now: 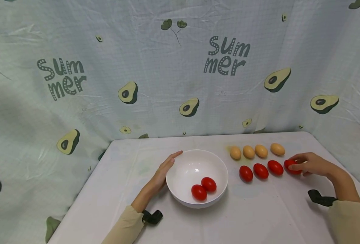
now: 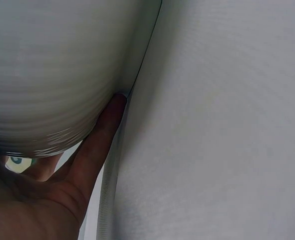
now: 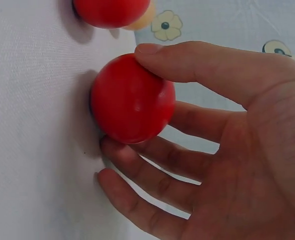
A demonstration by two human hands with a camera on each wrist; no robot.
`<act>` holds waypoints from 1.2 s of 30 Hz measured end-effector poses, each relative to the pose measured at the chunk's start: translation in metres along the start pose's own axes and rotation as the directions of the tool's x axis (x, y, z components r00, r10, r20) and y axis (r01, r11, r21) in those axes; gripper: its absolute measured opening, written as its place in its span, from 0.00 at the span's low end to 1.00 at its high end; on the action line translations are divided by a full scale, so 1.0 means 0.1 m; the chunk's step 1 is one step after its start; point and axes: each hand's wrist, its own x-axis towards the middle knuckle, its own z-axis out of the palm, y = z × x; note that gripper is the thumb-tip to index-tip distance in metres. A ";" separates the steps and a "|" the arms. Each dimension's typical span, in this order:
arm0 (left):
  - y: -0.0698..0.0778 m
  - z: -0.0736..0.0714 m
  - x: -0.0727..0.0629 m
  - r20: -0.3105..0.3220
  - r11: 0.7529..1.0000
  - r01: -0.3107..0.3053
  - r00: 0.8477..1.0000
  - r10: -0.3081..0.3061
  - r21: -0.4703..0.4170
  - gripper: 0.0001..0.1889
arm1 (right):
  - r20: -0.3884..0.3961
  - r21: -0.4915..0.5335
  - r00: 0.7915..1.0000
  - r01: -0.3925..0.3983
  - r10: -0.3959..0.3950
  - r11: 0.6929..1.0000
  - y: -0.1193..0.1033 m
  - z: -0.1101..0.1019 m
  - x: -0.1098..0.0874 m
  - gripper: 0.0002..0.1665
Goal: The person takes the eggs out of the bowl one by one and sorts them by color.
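Observation:
A white bowl (image 1: 180,173) stands on the table with two red eggs (image 1: 199,192) inside. Against its left side rests my left hand (image 1: 161,173), fingers extended along the outer wall; in the left wrist view a straight digit (image 2: 100,135) touches the bowl's outside (image 2: 42,75). At the right end of a row of red eggs, my right hand (image 1: 312,165) holds a red egg (image 1: 292,167). The right wrist view shows the thumb (image 3: 187,60) on one side of that egg (image 3: 132,100) and curled fingers on the other.
Three more red eggs (image 1: 260,171) lie between the bowl and my right hand. Behind them is a row of several yellowish-brown eggs (image 1: 248,151). A pale curtain (image 1: 155,67) with avocado prints hangs behind the white table (image 1: 244,217).

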 end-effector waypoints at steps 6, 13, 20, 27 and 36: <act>-0.01 0.00 0.00 0.002 1.000 0.002 1.000 -0.002 0.000 0.27 | 0.029 -0.004 1.000 -0.001 0.001 1.000 -0.03 -0.02 -0.02 0.38; 0.01 0.00 -0.01 0.009 1.000 -0.005 1.000 0.005 -0.006 0.27 | 0.038 0.002 0.999 0.004 -0.004 1.000 -0.04 -0.02 -0.05 0.37; 0.01 0.00 -0.01 0.007 1.000 -0.008 1.000 0.008 -0.009 0.27 | 0.039 -0.013 0.999 0.013 -0.012 1.000 -0.05 -0.04 -0.06 0.38; 0.02 0.00 -0.01 0.003 1.000 -0.013 1.000 0.013 -0.005 0.27 | -0.021 -0.062 0.999 0.045 -0.047 0.997 -0.11 -0.07 -0.11 0.38; 0.01 0.00 -0.02 0.008 1.000 -0.004 1.000 0.004 -0.002 0.28 | -0.190 -0.147 0.971 0.118 -0.145 0.982 -0.42 -0.10 -0.21 0.35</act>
